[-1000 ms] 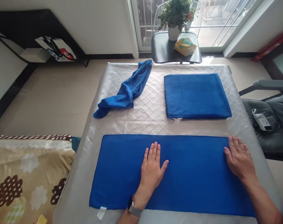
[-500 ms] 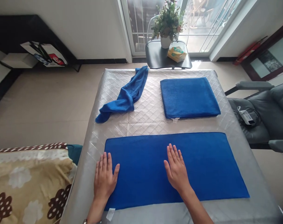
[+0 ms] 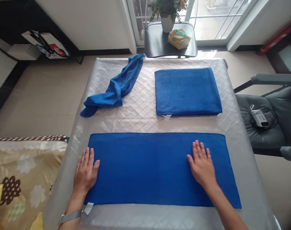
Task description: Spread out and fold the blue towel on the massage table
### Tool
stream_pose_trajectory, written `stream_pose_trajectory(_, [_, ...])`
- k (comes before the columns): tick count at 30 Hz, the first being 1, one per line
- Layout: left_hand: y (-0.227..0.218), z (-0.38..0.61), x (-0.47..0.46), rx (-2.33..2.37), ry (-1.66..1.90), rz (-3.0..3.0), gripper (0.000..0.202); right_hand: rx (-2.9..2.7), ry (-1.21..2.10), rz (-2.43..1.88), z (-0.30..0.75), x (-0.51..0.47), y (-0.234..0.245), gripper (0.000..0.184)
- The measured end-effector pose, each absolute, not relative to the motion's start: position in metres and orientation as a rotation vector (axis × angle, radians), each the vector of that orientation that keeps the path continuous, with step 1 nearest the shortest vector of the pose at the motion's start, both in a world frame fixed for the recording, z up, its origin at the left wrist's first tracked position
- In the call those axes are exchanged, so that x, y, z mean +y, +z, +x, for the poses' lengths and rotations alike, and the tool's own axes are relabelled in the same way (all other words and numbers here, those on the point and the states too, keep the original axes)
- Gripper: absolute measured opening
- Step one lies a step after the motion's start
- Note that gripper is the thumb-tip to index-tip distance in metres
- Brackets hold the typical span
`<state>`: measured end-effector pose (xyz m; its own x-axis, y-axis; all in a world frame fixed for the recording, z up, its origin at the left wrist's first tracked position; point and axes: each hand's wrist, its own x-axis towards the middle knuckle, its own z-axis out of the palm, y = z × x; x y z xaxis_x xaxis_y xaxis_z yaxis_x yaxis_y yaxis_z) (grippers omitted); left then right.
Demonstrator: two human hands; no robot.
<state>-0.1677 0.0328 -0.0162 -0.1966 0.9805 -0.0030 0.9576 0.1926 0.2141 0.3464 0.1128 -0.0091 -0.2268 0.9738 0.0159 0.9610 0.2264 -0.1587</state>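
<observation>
A long blue towel [image 3: 147,169] lies spread flat across the near part of the table [image 3: 145,118], which has a silvery quilted cover. My left hand [image 3: 85,171] rests flat and open on the towel's left end, fingers together, partly over the edge. My right hand [image 3: 202,166] lies flat and open on the towel's right part. A white label [image 3: 88,208] sticks out at the towel's near left corner. A folded blue towel [image 3: 186,92] sits at the far right. A crumpled blue towel [image 3: 114,88] lies at the far left.
A black chair [image 3: 170,43] past the table's far edge carries a potted plant [image 3: 166,12] and a yellow tissue pack [image 3: 179,38]. A grey armchair [image 3: 270,118] with a charger [image 3: 259,117] stands to the right. A patterned blanket [image 3: 18,179] lies at the left.
Both hands have slid outward along the long towel: the left from the middle to the left end, the right from the middle back toward the right end. The camera view shifted slightly.
</observation>
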Motion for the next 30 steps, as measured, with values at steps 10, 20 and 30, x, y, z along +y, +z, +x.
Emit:
stream_pose_trajectory(10, [-0.012, -0.17, 0.031, 2.281, 0.182, 1.852, 0.074, -2.241, 0.063, -2.118, 0.449, 0.12, -0.002, 0.067])
stream_pose_trajectory(20, [0.017, -0.005, 0.031, 1.752, 0.352, 2.288, 0.081, -2.174, 0.17, -1.859, 0.263, 0.051, 0.029, 0.071])
stream_pose_trajectory(30, [-0.001, 0.083, 0.021, 1.704, 0.446, 2.172, 0.08, -2.296, 0.255, -1.733, 0.226, 0.026, 0.014, 0.073])
